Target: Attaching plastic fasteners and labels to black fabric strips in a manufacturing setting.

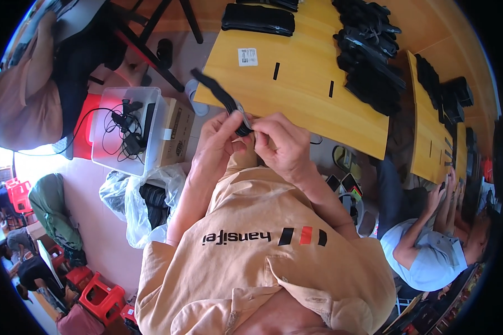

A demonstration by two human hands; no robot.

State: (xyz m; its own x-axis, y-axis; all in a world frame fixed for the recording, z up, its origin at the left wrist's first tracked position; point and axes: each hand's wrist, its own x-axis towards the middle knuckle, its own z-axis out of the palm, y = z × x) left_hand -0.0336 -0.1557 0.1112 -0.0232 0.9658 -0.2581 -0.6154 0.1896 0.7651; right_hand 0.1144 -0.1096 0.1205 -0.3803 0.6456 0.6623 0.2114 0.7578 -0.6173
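Observation:
In front of my chest, over the table's near edge, both hands work on a black fabric strap [220, 95] with a grey patch near its lower part. My left hand [218, 137] grips it between thumb and fingers, while its free end sticks up to the far left. The fingers of my right hand [282, 142] pinch its lower end near the left fingertips. What exactly lies between the right fingertips is too small to tell. On the yellow table [302, 53] lie two short black strips [276, 71] and a white printed label [247, 57].
A dark folded bundle [258, 20] and a long pile of black items [369, 56] lie on the table. At left stand a clear bin [126, 128] with cables and a cardboard box [176, 131]; a plastic bag [151, 204] sits below. People sit at left and right.

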